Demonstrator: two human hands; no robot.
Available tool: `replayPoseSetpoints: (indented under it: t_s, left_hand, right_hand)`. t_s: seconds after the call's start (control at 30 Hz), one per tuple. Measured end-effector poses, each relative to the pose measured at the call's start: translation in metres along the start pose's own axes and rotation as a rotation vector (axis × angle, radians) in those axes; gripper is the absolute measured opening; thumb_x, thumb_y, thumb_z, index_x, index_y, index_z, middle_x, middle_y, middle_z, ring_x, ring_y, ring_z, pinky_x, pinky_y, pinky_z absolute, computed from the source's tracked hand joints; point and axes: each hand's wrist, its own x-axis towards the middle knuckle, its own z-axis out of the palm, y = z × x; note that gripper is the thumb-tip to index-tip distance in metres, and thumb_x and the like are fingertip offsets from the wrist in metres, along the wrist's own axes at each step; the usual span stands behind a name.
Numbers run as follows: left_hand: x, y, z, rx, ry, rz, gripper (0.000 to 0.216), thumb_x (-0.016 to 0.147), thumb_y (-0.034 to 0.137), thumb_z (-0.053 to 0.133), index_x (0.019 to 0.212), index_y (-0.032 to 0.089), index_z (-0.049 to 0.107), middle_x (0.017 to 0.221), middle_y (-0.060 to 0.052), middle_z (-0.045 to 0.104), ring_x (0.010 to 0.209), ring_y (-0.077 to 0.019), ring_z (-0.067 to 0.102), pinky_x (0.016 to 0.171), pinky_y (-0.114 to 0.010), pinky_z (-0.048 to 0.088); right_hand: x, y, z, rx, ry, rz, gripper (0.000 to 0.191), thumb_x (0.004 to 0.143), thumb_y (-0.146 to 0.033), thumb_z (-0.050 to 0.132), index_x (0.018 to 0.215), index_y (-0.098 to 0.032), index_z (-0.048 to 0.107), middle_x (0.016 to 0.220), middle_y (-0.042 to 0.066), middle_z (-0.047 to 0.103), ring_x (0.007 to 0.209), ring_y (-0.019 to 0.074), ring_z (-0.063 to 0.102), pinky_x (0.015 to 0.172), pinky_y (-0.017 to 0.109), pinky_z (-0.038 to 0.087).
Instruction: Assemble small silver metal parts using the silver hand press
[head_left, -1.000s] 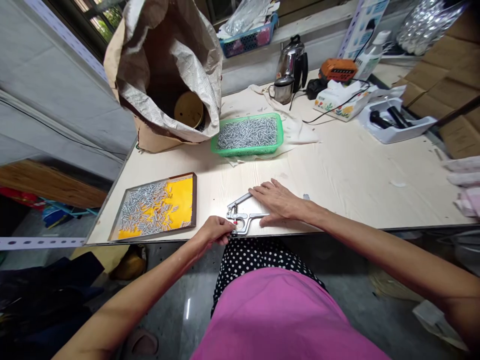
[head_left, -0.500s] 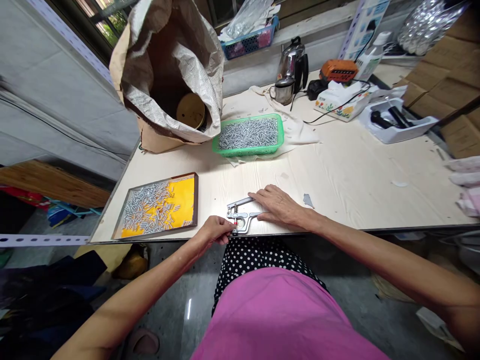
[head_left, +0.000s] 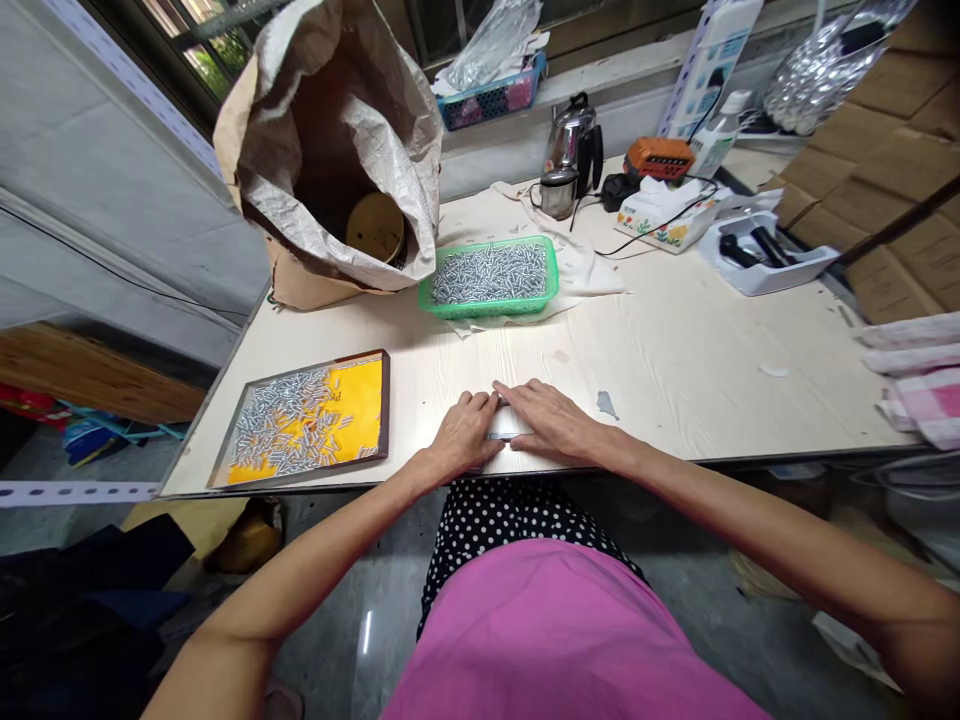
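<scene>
On the surface [head_left: 675, 380], a tool [head_left: 498, 436] shows between two hands: fingers of the right hand [head_left: 556, 420] clasp its handles, seemingly for leverage; the left hand [head_left: 463, 436] hides its other end, hold impossible to tell. Pins [head_left: 277, 420] lie left of the fingers, apparently for reach.

Small pieces [head_left: 491, 273] in the tub [head_left: 491, 309]

Sack [head_left: 409, 140] left of the tub, kettle [head_left: 568, 145] behind-right, tray [head_left: 385, 405] front-left; left hand [head_left: 465, 435] and right hand [head_left: 553, 420] in front.
</scene>
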Motion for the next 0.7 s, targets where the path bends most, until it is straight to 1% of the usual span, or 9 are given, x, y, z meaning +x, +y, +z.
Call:
replayPoseSetpoints:
  t_s: [0.03, 0.1, 0.17, 0.23, 0.3, 0.37, 0.5, 0.7]
  left_hand:
    - [0.001, 0.0, -0.001, 0.019, -0.007, 0.003, 0.06, 0.083, 0.034, 0.062, 0.134, 0.01, 0.043, 0.122, -0.014, 0.057, 0.108, -0.0271, 0.049, 0.095, -0.04, 0.043]
    - [0.002, 0.0, -0.004, 0.041, -0.004, 0.006, 0.064, 0.083, 0.037, 0.063, 0.136, 0.01, 0.04, 0.123, -0.014, 0.056, 0.109, -0.0275, 0.049, 0.093, -0.04, 0.044]
    - [0.002, -0.001, -0.006, 0.051, -0.006, 0.003, 0.063, 0.084, 0.042, 0.063, 0.134, 0.011, 0.042, 0.122, -0.014, 0.056, 0.109, -0.028, 0.049, 0.091, -0.039, 0.045]
    - [0.001, -0.001, -0.007, 0.058, -0.015, -0.009, 0.055, 0.084, 0.044, 0.064, 0.127, 0.014, 0.049, 0.117, -0.013, 0.058, 0.109, -0.0283, 0.049, 0.089, -0.039, 0.045]
    - [0.0, -0.002, -0.008, 0.065, -0.013, -0.032, 0.046, 0.084, 0.044, 0.065, 0.119, 0.016, 0.054, 0.113, -0.012, 0.059, 0.108, -0.0285, 0.05, 0.086, -0.039, 0.046]
    - [-0.001, -0.001, -0.008, 0.07, 0.005, -0.065, 0.041, 0.084, 0.042, 0.065, 0.115, 0.017, 0.056, 0.111, -0.011, 0.059, 0.108, -0.0287, 0.05, 0.083, -0.039, 0.046]
    - [-0.002, 0.001, -0.01, 0.078, 0.006, -0.103, 0.03, 0.087, 0.04, 0.063, 0.108, 0.019, 0.058, 0.109, -0.01, 0.059, 0.108, -0.0279, 0.05, 0.079, -0.038, 0.046]
    - [-0.002, 0.003, -0.01, 0.073, -0.014, -0.095, 0.019, 0.089, 0.035, 0.061, 0.098, 0.019, 0.059, 0.104, -0.008, 0.061, 0.104, -0.0266, 0.052, 0.076, -0.037, 0.047]
  right_hand:
    - [-0.001, 0.001, -0.001, -0.01, -0.012, 0.028, 0.08, 0.081, -0.036, 0.07, 0.146, -0.01, 0.032, 0.127, 0.018, 0.056, 0.109, 0.0305, 0.05, 0.09, 0.045, 0.043]
    - [-0.002, 0.002, -0.004, -0.036, -0.04, 0.081, 0.075, 0.078, -0.039, 0.072, 0.139, -0.008, 0.04, 0.123, 0.019, 0.056, 0.108, 0.0317, 0.051, 0.088, 0.045, 0.044]
    - [-0.001, 0.002, -0.004, -0.066, -0.055, 0.095, 0.062, 0.078, -0.041, 0.071, 0.128, -0.011, 0.05, 0.116, 0.017, 0.059, 0.104, 0.0314, 0.052, 0.085, 0.044, 0.045]
    - [0.002, -0.001, -0.003, -0.103, -0.055, 0.092, 0.048, 0.081, -0.04, 0.07, 0.12, -0.015, 0.055, 0.111, 0.014, 0.06, 0.102, 0.0299, 0.052, 0.084, 0.043, 0.045]
    - [0.006, -0.005, 0.0, -0.152, -0.046, 0.116, 0.042, 0.083, -0.037, 0.069, 0.117, -0.016, 0.057, 0.11, 0.013, 0.06, 0.101, 0.0289, 0.053, 0.083, 0.041, 0.044]
    - [0.009, -0.009, 0.002, -0.193, -0.038, 0.129, 0.037, 0.084, -0.036, 0.068, 0.114, -0.015, 0.059, 0.108, 0.013, 0.061, 0.099, 0.028, 0.053, 0.081, 0.039, 0.042]
    - [0.01, -0.012, 0.006, -0.247, -0.013, 0.072, 0.023, 0.089, -0.034, 0.064, 0.102, -0.015, 0.063, 0.098, 0.011, 0.062, 0.094, 0.0258, 0.053, 0.079, 0.038, 0.037]
    - [0.009, -0.011, 0.016, -0.264, 0.002, 0.019, 0.017, 0.093, -0.032, 0.058, 0.092, -0.016, 0.064, 0.089, 0.008, 0.063, 0.084, 0.0222, 0.053, 0.074, 0.034, 0.033]
